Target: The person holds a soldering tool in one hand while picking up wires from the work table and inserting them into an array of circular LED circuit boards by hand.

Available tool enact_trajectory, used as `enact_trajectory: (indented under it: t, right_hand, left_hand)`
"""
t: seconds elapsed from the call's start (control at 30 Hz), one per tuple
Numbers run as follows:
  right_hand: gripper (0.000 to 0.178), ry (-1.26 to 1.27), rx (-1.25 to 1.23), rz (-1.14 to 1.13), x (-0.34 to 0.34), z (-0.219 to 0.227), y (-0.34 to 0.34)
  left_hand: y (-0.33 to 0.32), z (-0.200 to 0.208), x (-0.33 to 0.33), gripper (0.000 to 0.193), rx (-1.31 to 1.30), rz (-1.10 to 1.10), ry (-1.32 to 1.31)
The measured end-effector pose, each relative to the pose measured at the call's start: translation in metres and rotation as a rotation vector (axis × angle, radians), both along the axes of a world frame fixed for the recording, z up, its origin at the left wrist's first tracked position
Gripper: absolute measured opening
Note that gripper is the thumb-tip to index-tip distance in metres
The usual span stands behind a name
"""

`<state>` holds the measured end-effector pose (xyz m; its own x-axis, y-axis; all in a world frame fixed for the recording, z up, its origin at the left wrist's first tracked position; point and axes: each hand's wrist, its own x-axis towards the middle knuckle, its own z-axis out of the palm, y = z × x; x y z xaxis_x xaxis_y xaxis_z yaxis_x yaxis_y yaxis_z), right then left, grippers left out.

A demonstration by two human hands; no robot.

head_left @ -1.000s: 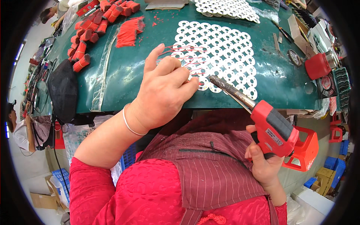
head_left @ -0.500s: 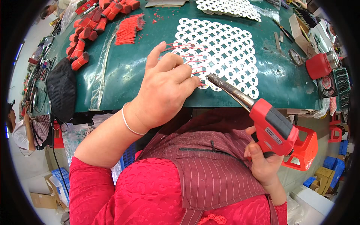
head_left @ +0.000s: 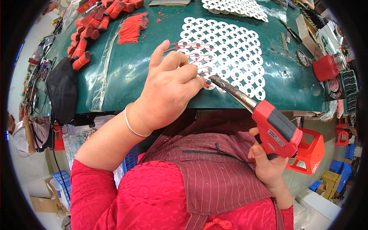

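Observation:
A panel of white ring-shaped boards (head_left: 234, 63) lies flat on the green table. Over its near left corner, my left hand (head_left: 165, 90) pinches a thin red wire (head_left: 207, 85) against one of the rings; the fingertips partly hide it. Several red wires (head_left: 203, 60) stick out along the panel's left columns. My right hand (head_left: 268, 166) is wrapped around the grip of a red and black soldering gun (head_left: 276, 128). Its dark, crusted tip points up and left, close beside my left fingertips at the same ring; whether it touches cannot be made out.
Loose red wires (head_left: 133, 28) lie at the upper left, beside tied wire bundles (head_left: 81, 50). A black mesh cap (head_left: 62, 86) hangs at the left table edge. More white panels (head_left: 235, 9) lie at the back. Pliers (head_left: 290, 31) and a red container (head_left: 326, 68) are on the right.
The soldering gun has shifted slightly left, its tip now nearer my left fingertips. My left hand keeps its pinch in nearly the same place.

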<state>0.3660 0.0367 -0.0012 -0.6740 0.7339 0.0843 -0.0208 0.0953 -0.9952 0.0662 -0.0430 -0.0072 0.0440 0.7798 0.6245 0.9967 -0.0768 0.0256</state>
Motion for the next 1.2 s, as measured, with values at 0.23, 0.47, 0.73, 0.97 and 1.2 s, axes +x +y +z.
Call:
enact_trajectory:
  t: [0.23, 0.47, 0.73, 0.97, 1.2]
  right_hand:
    - [0.041, -0.097, 0.100, 0.032, 0.011, -0.009, 0.005]
    - [0.039, -0.077, 0.048, -0.017, 0.002, -0.002, 0.000]
    - [0.045, -0.030, 0.011, 0.009, 0.005, 0.004, 0.002]
    - [0.052, 0.031, 0.011, -0.014, 0.010, 0.000, 0.002]
    - [0.053, 0.027, 0.019, 0.011, 0.017, 0.001, 0.001]
  left_hand:
    - [0.000, -0.003, -0.002, 0.011, -0.008, -0.029, 0.008]
    - [0.001, 0.001, 0.001, 0.017, 0.002, 0.007, 0.008]
    - [0.002, 0.001, 0.004, 0.016, 0.008, 0.021, 0.013]
    - [-0.001, 0.000, 0.006, 0.017, 0.114, -0.009, 0.040]
    - [-0.004, 0.001, 0.011, 0.021, 0.048, -0.069, 0.051]
